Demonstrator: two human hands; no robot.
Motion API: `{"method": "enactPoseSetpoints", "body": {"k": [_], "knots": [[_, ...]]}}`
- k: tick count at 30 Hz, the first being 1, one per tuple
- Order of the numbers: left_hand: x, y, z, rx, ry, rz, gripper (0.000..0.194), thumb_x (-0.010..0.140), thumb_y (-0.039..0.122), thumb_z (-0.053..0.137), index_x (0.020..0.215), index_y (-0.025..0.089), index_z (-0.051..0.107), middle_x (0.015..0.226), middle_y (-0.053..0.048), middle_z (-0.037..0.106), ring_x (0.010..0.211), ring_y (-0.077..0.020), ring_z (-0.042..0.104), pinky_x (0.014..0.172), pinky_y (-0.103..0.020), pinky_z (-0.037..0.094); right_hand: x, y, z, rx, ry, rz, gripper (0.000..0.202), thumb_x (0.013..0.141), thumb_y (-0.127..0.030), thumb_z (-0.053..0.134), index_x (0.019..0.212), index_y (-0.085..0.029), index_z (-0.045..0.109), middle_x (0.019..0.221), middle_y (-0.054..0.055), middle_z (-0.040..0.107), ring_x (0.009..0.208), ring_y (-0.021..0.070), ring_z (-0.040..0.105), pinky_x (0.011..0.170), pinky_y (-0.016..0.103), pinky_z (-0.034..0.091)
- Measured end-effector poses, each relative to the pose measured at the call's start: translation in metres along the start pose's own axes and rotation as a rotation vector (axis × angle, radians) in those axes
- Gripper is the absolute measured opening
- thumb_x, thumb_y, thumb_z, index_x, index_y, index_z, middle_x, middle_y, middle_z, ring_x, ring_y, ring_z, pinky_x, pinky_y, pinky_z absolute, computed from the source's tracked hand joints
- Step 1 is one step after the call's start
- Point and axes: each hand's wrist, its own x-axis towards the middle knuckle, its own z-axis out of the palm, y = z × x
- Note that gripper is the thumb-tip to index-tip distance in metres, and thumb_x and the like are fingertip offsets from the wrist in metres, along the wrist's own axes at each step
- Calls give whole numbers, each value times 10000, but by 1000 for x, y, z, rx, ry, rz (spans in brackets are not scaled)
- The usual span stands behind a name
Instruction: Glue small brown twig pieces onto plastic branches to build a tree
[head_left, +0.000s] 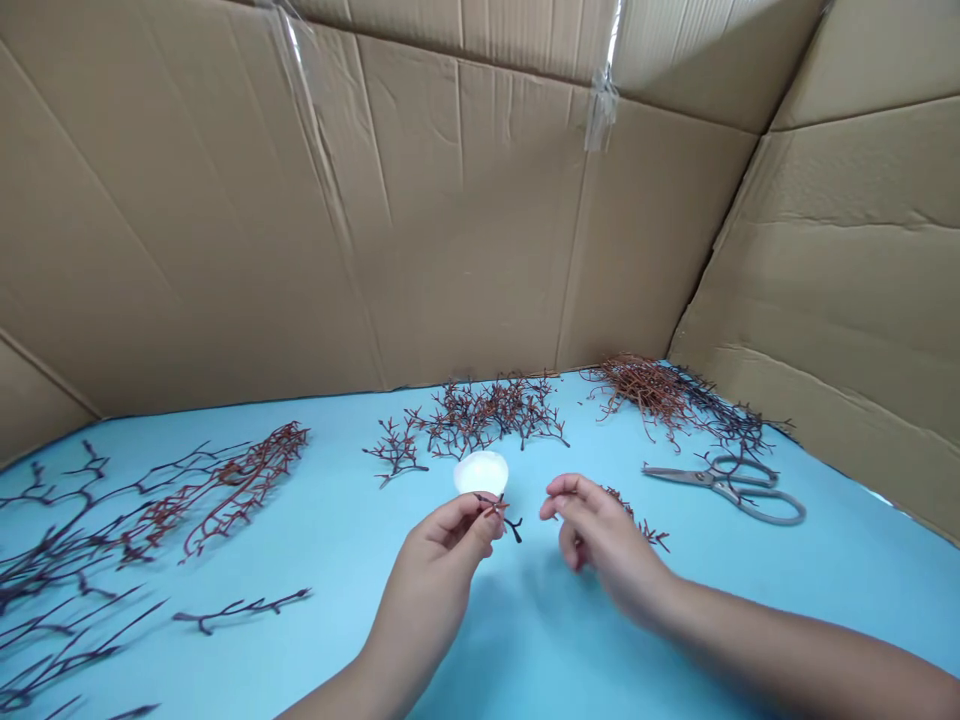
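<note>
My left hand (450, 550) pinches a small dark twig piece (514, 528) with reddish-brown tips between thumb and fingertips. Just behind it on the blue table stands a small round white dish (480, 472), whose contents I cannot make out. To the right, my right hand (600, 535) hovers with loosely bent fingers, slightly apart, and no held thing is plain in them. A reddish-brown sprig (651, 535) lies on the table beside that hand, partly hidden by it.
A heap of branched twigs (487, 410) lies at the back. Thin reddish stems (645, 390) and dark ones are piled at back right, near grey-handled scissors (727, 485). Longer dark branches (67, 530) and one loose branch (244, 608) lie left. Cardboard walls (465, 220) enclose the table.
</note>
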Motion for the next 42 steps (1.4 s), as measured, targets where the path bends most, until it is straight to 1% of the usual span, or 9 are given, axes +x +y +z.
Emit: {"method": "enactPoseSetpoints", "body": {"k": [2,5,8,15,26,29,34,38,42], "knots": [[2,-3,-1,5,-29,-35,175,709,366,593,701,195,626,695,-10,587,652,-136,503,625,-242,416,10,-3,-26,-547,11,-155,189,844,-332,370,839,-193,499,734,2,580,483,98,482,461,229,374],[3,-7,0,-6,-75,-84,198,714,385,585,702,189,619,715,-24,587,659,-146,516,629,-255,415,23,-7,-57,-818,54,-256,131,781,-295,496,788,-206,592,823,32,608,741,180,536,644,304,406],[4,-11,2,-30,-107,-109,200,727,387,576,718,190,611,751,-26,582,658,-139,516,638,-258,416,28,-6,-69,-1003,61,-317,72,722,-252,579,736,-214,638,858,51,618,875,240,495,733,355,374],[4,-11,3,-71,-141,-129,197,721,377,586,684,183,593,712,-9,540,609,-118,485,633,-250,414,31,2,-63,-1188,19,-362,162,739,-145,517,652,-199,643,789,68,621,808,238,490,658,333,369],[4,-11,5,-26,-169,-121,169,729,344,572,687,181,578,671,4,519,564,-109,447,570,-231,385,28,-8,-60,-1199,35,-384,149,775,-131,466,710,-193,585,779,45,611,810,212,509,682,322,387],[1,-9,5,-12,-183,-118,164,737,334,562,690,177,573,657,8,514,543,-103,431,533,-217,360,18,-20,-50,-1011,30,-426,111,806,-150,456,747,-199,535,804,25,593,818,183,513,713,303,400],[-3,-5,6,20,-198,-99,179,744,330,549,659,173,555,617,18,498,523,-99,410,522,-212,334,-7,-33,-22,-559,-75,-497,111,862,-172,393,790,-210,468,867,22,575,795,142,530,713,269,425],[-4,0,8,28,-219,-78,197,744,341,539,637,175,530,603,24,477,525,-103,400,519,-215,327,-12,-30,-8,-537,-97,-546,92,851,-152,411,823,-219,468,942,25,583,865,149,531,760,286,417],[-5,4,9,34,-224,-74,195,738,347,535,643,178,519,600,27,468,522,-105,395,518,-220,322,-8,-26,-6,-572,-65,-534,95,853,-159,410,845,-224,478,929,28,590,862,159,537,749,296,419]]}}
